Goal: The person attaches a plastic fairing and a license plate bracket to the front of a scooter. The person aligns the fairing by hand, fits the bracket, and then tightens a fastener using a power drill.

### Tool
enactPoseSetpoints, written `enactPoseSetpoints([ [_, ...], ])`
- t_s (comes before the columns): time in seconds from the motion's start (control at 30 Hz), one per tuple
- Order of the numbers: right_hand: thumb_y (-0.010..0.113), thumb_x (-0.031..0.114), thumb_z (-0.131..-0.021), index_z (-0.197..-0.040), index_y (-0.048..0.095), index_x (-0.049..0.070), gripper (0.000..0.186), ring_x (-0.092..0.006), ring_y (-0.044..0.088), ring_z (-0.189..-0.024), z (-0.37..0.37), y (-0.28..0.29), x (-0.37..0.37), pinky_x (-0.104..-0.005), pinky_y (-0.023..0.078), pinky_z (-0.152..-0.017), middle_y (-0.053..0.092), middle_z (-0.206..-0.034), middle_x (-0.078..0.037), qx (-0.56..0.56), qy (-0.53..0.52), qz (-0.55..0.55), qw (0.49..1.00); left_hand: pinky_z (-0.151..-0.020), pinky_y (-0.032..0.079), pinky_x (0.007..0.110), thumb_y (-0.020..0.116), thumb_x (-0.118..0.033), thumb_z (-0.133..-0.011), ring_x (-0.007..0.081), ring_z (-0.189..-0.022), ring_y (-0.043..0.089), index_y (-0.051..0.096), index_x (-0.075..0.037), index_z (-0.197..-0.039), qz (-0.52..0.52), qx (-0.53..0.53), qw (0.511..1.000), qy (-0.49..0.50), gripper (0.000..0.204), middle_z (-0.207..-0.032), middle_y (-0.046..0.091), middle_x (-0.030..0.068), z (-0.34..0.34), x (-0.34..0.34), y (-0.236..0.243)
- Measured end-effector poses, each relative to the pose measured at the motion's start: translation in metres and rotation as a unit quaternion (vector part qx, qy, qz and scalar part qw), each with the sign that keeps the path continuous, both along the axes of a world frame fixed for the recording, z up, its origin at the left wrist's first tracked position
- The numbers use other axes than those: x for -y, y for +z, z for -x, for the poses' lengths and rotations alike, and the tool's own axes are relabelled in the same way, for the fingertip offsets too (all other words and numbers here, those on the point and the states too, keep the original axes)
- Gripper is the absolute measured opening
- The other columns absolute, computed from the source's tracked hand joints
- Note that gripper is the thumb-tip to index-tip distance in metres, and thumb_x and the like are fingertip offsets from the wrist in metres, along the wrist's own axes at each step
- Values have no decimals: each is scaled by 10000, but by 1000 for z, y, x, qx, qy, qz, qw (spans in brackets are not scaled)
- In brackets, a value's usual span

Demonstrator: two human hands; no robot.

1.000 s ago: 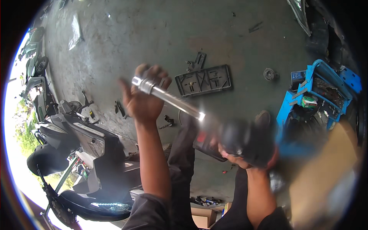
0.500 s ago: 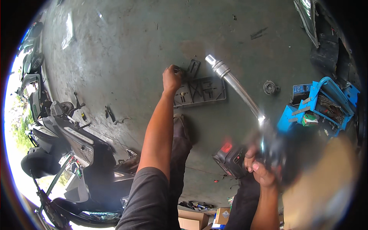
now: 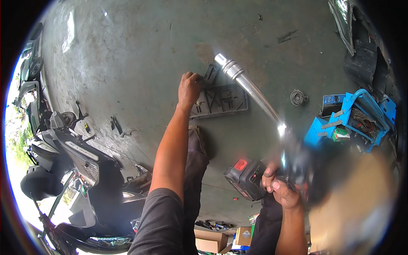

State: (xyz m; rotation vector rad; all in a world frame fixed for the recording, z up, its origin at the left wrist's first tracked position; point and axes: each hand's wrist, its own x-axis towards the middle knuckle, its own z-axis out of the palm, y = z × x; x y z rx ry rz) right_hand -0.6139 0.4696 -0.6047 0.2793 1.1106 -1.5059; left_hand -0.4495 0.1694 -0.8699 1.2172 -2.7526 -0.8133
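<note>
My right hand (image 3: 282, 193) is wrapped around the handle of a cordless power wrench. Its black and red battery (image 3: 245, 179) sticks out to the left of the fingers, and its dark body is blurred close to the camera. A long chrome extension bar (image 3: 259, 97) runs from it up and left, ending in a bright tip over the floor. My left hand (image 3: 190, 89) is closed at the upper left of a dark grey plastic plate bracket (image 3: 229, 109), gripping it beside its slotted arm (image 3: 211, 75). The fingertips are partly hidden.
A black motorcycle (image 3: 102, 178) stands at the left. To the right lie a blue open toolbox (image 3: 316, 131) with tools and a round metal part (image 3: 298, 97). Cardboard boxes (image 3: 207, 245) sit at the bottom; dark panels (image 3: 361, 63) lie at the upper right.
The power wrench and its bar have shifted a little left and up in the picture. My left hand stays at the bracket; the whole scene has slid slightly left.
</note>
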Motion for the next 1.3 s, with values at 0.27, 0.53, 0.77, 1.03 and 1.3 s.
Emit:
enactPoseSetpoints([
  [0.27, 697, 79, -793, -1285, 419, -66, 584, -134, 576, -677, -2, 1, 2, -277, 490, -620, 619, -939, -164, 10, -8, -1, 1000, -805, 517, 398, 727, -72, -782, 349, -877, 665, 688, -15, -945, -88, -7, 986, 144, 176, -934, 699, 173, -1, 2, 2],
  [0.53, 682, 77, -801, -1293, 418, -68, 578, -131, 577, -683, 0, 0, 4, -270, 483, -629, 618, -948, -155, 9, -12, 6, 1000, -857, 522, 423, 746, -191, -827, 365, -988, 683, 688, 11, -966, -163, 108, 955, 221, 252, -1019, 708, 224, 7, 1, 4],
  [0.77, 667, 79, -816, -1317, 399, -77, 589, -124, 559, -684, 3, 1, 8, -269, 477, -630, 609, -964, -137, 1, -2, 28, 1000, -854, 508, 449, 688, -259, -886, 417, -970, 657, 645, 5, -1028, -211, 143, 963, 85, 303, -979, 692, 251, -15, 0, -1],
  [1.03, 623, 67, -846, -1332, 374, -74, 564, -121, 529, -671, -1, -4, 8, -264, 458, -612, 588, -975, -118, -6, -5, 65, 998, -749, 427, 557, 532, -142, -964, 503, -924, 597, 415, -59, -1098, -225, 41, 967, 111, 196, -928, 627, 299, -20, -49, 22],
  [1.3, 595, 218, -841, -1080, 529, 0, 330, -112, 440, -628, -30, 57, -8, -290, 414, -643, 460, -748, -16, -104, 90, 20, 990, -709, 471, 554, 552, -94, -923, 476, -864, 622, 454, -73, -1102, -116, -19, 988, 103, 205, -901, 663, 247, -29, -45, 157],
])
